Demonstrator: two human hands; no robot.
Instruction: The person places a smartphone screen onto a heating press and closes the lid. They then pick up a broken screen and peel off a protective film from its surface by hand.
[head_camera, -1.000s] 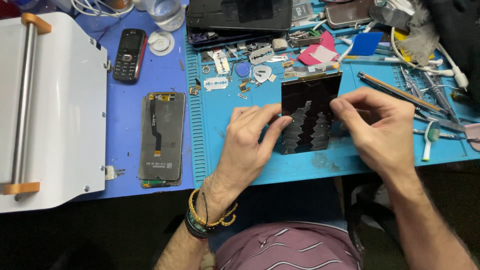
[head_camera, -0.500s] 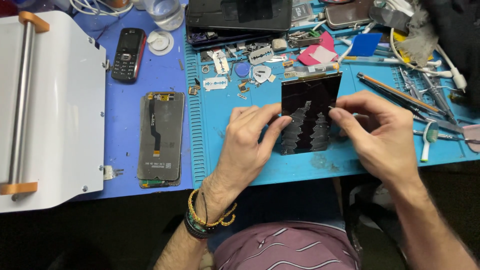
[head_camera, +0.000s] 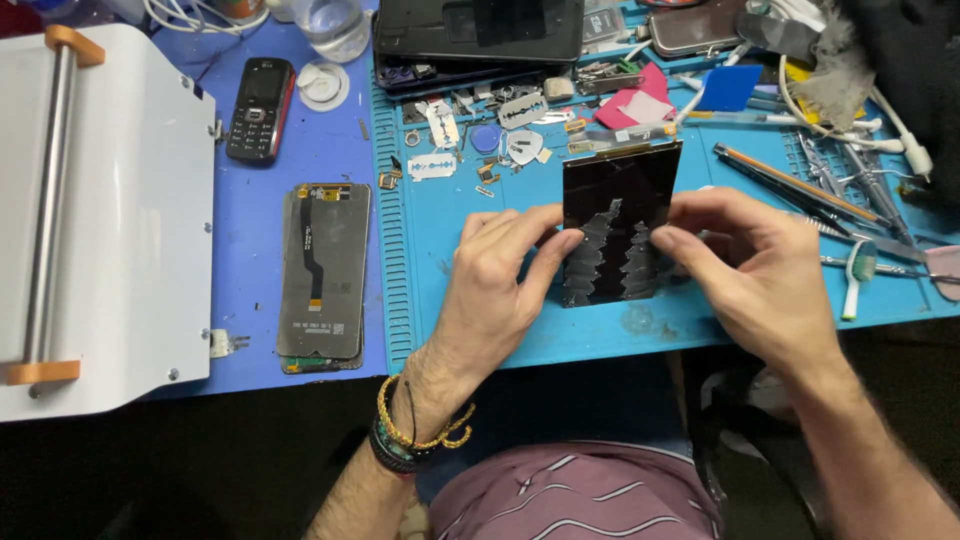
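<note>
Seen from above, two bare hands meet at a black phone screen panel (head_camera: 618, 222) lying on a turquoise work mat (head_camera: 520, 335) in the middle of the frame. The left hand (head_camera: 497, 282) pinches the panel's left edge with fingers curled; the right hand (head_camera: 757, 270) grips its right edge the same way. Across the lower half of the panel run jagged, saw-toothed grey streaks, which look like adhesive or film partly worked loose; the upper half is plain glossy black, so the job appears roughly midway. At centre left, on a blue mat (head_camera: 250, 240), a second phone display (head_camera: 323, 277) lies back side up with its ribbon cable showing. A small keypad phone (head_camera: 260, 108) sits in the upper left, beside a white machine (head_camera: 100, 220) with a metal roller. Razor blades (head_camera: 432, 166) and small parts litter the counter above the panel; tweezers and tools crowd the right.
</note>
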